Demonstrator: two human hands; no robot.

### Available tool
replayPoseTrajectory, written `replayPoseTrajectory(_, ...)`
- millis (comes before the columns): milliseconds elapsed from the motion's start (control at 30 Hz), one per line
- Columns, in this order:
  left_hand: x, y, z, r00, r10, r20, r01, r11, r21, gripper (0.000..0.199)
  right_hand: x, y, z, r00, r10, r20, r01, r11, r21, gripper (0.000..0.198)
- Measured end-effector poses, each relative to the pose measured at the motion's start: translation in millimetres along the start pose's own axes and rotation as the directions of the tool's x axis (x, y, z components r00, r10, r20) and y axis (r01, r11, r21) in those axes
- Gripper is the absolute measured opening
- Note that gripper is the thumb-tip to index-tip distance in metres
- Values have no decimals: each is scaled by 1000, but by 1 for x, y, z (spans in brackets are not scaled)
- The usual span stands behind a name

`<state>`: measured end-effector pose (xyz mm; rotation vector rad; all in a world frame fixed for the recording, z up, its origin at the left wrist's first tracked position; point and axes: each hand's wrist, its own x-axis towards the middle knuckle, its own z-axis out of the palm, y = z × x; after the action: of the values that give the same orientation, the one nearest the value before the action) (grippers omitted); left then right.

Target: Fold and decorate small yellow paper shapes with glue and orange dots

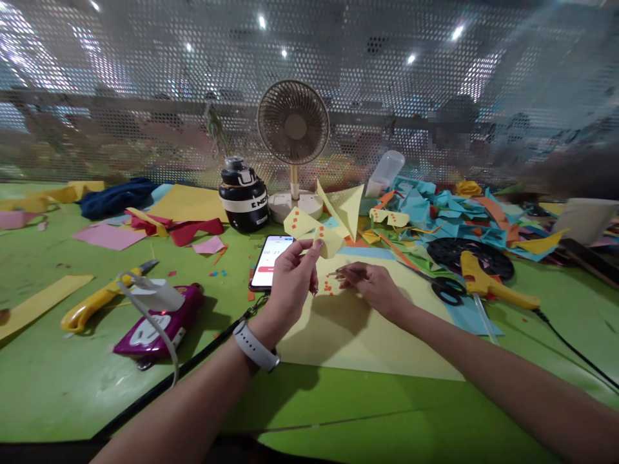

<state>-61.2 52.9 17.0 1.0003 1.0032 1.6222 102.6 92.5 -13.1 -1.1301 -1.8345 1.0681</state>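
Observation:
My left hand (296, 274), with a white watch strap at the wrist, pinches a pale yellow paper cutout (329, 243) dotted with small orange squares. Over a large pale yellow sheet (377, 341), my right hand (367, 283) has its fingers pinched together. Whatever is between those fingertips is too small to make out. Several tiny orange paper squares (329, 287) lie on the sheet just left of my right fingertips. Behind my left hand is another dotted yellow cutout (297, 223), beside a folded yellow paper piece (344, 203). A phone (271, 261) showing a timer lies left of my left hand.
Scissors (447, 290) and a yellow glue gun (496, 283) lie to the right, before heaped paper scraps (435, 206). A fan (293, 122) and black jug (243, 196) stand behind. A purple power strip (162, 322) and yellow-handled knife (97, 299) are at left.

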Motion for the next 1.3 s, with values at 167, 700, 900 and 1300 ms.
replayPoseTrajectory(167, 0, 0, 0, 1000, 3, 3, -3, 1000, -10, 22, -1, -2, 0, 1000, 25, 9, -26, 999, 33, 23)
replayPoseTrajectory(700, 1, -1, -1, 1000, -4, 1, 4, 1000, 4, 23, 3, 9, 1, 994, 111, 20, -113, 965, 239, 33)
replayPoseTrajectory(900, 3, -2, -2, 1000, -17, -24, 17, 1000, -1, 21, 5, 10, 2, 995, 103, -4, -98, 962, 254, 29)
replayPoseTrajectory(1300, 5, 1, -3, 998, 18, -59, -20, 999, -36, 19, 3, 4, -4, 995, 53, 80, -70, 972, 226, 28)
